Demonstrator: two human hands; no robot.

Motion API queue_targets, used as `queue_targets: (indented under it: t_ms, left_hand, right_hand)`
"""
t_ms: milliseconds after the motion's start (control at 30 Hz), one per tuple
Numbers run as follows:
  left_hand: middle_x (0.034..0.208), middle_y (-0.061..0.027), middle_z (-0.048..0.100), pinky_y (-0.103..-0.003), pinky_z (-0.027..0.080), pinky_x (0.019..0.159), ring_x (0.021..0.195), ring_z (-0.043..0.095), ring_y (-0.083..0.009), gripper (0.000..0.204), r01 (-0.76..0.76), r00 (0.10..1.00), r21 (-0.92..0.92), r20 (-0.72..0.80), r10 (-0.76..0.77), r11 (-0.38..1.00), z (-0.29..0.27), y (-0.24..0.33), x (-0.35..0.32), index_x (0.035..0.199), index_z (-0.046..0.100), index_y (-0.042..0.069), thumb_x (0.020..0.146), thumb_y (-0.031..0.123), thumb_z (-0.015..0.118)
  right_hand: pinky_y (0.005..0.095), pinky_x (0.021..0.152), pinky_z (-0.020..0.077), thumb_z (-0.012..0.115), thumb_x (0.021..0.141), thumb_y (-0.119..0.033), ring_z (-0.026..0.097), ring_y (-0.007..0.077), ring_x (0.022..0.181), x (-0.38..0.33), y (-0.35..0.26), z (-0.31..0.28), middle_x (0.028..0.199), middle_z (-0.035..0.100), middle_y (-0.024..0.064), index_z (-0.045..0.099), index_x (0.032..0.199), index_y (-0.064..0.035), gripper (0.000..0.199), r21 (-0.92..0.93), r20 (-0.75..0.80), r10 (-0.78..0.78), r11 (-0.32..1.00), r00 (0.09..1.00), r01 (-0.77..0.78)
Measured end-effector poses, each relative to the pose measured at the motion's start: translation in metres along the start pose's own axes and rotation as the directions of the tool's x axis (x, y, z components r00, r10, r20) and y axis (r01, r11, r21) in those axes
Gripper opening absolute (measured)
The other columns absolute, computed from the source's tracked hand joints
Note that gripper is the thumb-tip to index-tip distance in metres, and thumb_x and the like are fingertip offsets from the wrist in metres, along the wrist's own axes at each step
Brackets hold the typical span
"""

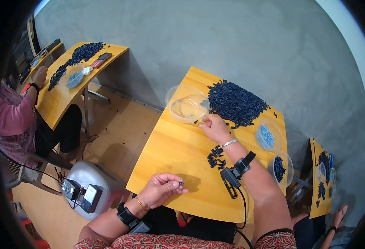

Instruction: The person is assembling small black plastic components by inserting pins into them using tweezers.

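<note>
My left hand [163,191] is above the near edge of the wooden table, pinching a small dark cylindrical piece [181,183] between thumb and fingertips. Farther off, my right hand [216,129] has its fingers curled close by the near right rim of a clear round plastic bowl [178,114]. Whatever those fingertips hold is hidden. A few tiny bits lie in the bowl. Beyond the right hand spreads a large heap of short dark blue tubular pieces [236,101]. A smaller cluster of the same pieces [216,157] lies left of my right forearm.
At the table's right side stand a clear bowl of light blue bits [267,137] and another with dark pieces [279,169]. A cable hangs from the device on my right wrist. On the left, a person [20,116] sits at another table [54,103]; an upturned plastic tub [103,182] carries small devices.
</note>
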State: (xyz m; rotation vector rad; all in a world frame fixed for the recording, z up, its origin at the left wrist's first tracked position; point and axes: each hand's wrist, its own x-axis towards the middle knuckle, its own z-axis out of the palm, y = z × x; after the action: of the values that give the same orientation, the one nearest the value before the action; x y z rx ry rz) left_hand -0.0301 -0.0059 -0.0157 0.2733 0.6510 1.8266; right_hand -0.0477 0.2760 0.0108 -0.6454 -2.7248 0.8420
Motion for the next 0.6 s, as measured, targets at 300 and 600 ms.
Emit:
queue_targets:
  t_ms: [300, 600]
  left_hand:
    - [0.084, -0.0075, 0.059, -0.039, 0.046, 0.088, 0.079, 0.057, -0.0148, 0.015, 0.035, 0.999, -0.068, 0.04, -0.032, 0.997, -0.001, 0.002, 0.0, 0.097, 0.058, 0.0, 0.083, 0.004, 0.053]
    - [0.085, -0.0073, 0.059, -0.038, 0.046, 0.087, 0.08, 0.057, -0.0146, 0.015, 0.037, 0.998, -0.07, 0.047, -0.034, 0.997, -0.001, 0.002, 0.0, 0.097, 0.058, 0.0, 0.084, 0.004, 0.053]
  right_hand:
    - [0.0386, 0.08, 0.0394, 0.065, 0.068, -0.033, 0.051, 0.0279, 0.092, 0.011, -0.013, 0.016, 0.089, 0.06, 0.0092, 0.061, 0.085, -0.0062, 0.032, -0.205, -0.025, 0.0, 0.979, 1.0, -0.005]
    - [0.0416, 0.076, 0.0372, 0.064, 0.068, -0.03, 0.05, 0.0275, 0.089, 0.009, -0.02, 0.021, 0.086, 0.06, 0.0083, 0.06, 0.08, -0.008, 0.025, -0.292, -0.082, -0.068, 0.956, 0.994, 0.041]
